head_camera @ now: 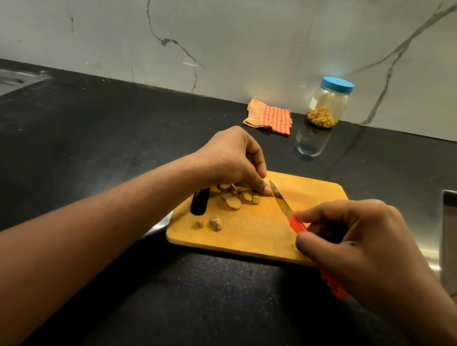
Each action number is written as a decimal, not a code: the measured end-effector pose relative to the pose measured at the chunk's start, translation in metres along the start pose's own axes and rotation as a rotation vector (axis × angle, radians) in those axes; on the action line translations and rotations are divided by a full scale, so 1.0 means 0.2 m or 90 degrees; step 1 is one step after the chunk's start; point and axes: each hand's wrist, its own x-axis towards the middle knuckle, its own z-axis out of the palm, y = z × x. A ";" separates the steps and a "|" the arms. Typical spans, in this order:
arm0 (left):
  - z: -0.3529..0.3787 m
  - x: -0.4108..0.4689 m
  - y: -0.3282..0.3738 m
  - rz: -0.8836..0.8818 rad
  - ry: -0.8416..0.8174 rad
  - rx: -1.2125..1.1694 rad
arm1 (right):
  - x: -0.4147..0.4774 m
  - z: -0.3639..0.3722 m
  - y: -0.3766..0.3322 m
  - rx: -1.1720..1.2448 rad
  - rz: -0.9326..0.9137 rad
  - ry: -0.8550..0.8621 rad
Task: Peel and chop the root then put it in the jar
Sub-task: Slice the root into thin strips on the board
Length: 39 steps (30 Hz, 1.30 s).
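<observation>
Chopping step: left hand [231, 159] pins the root slices [236, 198] on the cutting board's [285, 242] far left, right hand [354, 240] grips the knife [280, 198]. Next likely finer cuts; the jar [329, 104] at the table's [112, 147] back edge is lidded.

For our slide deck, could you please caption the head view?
Left hand holds root slices on the cutting board while the right hand cuts with a red-handled knife.

Pale yellow root slices [240, 197], cut thin, heaped loosely near the far left corner of the wooden chopping board [257, 237]. Two knobbly root stubs [215, 223], seemingly unpeeled, close to the board's left edge. Clear jar [328, 104], blue lid [337, 85] on, upright at the bench's [111, 161] far edge, shredded yellow bits at its bottom.
</observation>
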 end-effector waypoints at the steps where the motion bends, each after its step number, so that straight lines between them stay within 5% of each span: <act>1: 0.00 0.00 0.00 0.000 0.000 -0.001 | 0.00 0.00 0.00 -0.002 0.000 0.000; 30: -0.03 -0.02 -0.03 0.017 -0.027 -0.020 | -0.01 -0.03 -0.03 -0.027 -0.025 0.009; 39: -0.16 -0.09 0.01 0.068 -0.174 0.106 | -0.02 0.01 -0.04 -0.008 -0.015 -0.005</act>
